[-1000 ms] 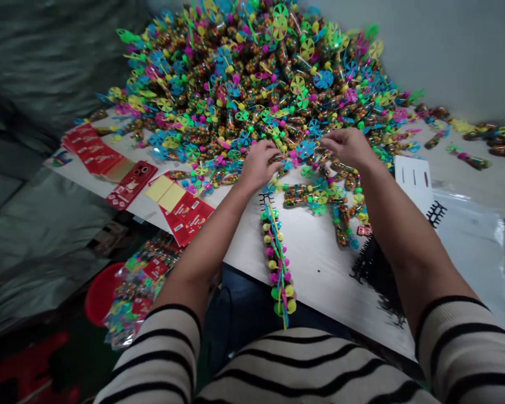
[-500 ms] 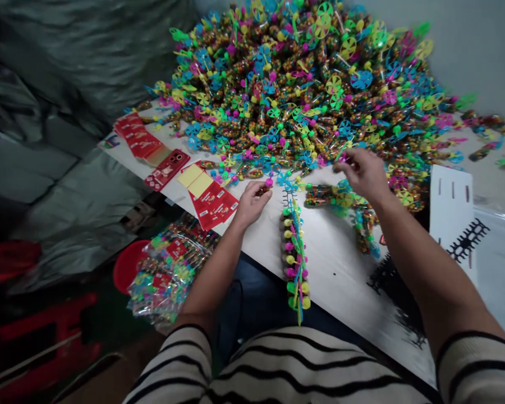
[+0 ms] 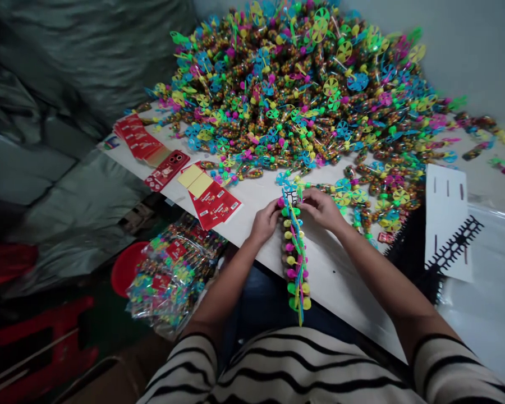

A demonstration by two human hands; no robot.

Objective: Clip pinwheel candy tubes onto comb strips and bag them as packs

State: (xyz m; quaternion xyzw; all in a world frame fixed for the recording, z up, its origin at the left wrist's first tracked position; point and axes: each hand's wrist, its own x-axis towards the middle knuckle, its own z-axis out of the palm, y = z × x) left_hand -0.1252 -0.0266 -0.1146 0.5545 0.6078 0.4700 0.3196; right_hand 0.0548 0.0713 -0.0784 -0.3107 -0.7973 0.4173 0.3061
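Hands point(image 3: 265, 224) either side of toy strip point(image 3: 295, 259)

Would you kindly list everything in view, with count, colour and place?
Fan-topped tubes: too many to count, multicoloured, table's back
Table: one, white, centre
Row of tubes: one, multicoloured, across near edge
Red cards: several, table's left
Yellow rectangles: two, yellow, on more red cards
Phone: one, red case, between the cards
Slotted card: one, white, right
Toothed strips: uncounted heap, black, right; another on slotted card
Clear plastic: count unclear, far right
Bagged packs: several, multicoloured, below left
Basin: one, red, beside packs
Sheeting: count unclear, grey-green, left
Striped top: one, cream and black, bottom
Left hand: one, row's left
Right hand: one, row's right
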